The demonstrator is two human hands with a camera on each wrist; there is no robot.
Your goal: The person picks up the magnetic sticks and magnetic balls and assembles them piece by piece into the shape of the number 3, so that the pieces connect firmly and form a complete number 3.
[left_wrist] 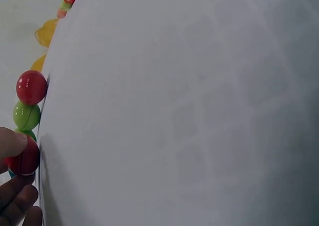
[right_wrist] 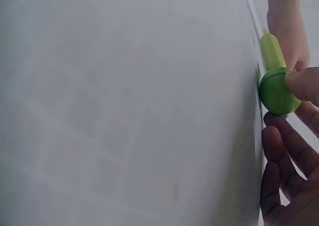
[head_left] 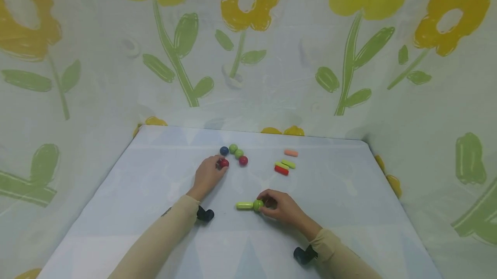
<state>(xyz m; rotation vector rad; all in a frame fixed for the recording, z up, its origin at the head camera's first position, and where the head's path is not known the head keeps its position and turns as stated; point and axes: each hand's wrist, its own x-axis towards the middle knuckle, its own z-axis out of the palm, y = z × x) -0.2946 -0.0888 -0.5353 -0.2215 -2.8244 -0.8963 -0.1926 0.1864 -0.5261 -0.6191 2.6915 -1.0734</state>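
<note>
My left hand [head_left: 207,176] pinches a red ball [head_left: 224,163] between thumb and fingertips, low over the table; the left wrist view shows the thumb on top of this red ball [left_wrist: 25,158]. Nearer the front edge, my right hand [head_left: 284,208] pinches a green ball [head_left: 258,205]. A yellow-green stick [head_left: 244,205] lies to the left of that ball, its end right against it. In the right wrist view the thumb sits on the green ball [right_wrist: 277,92], and the remaining fingers are loosely bent beside the table surface.
Beyond my left hand are a blue ball [head_left: 224,151], two green balls [head_left: 239,154] and another red ball [head_left: 243,161]. Back right lie an orange stick [head_left: 291,153], two yellow-green sticks [head_left: 288,164] and a red stick [head_left: 281,170]. Flower-printed cloth [head_left: 279,76] encloses the table [head_left: 341,201].
</note>
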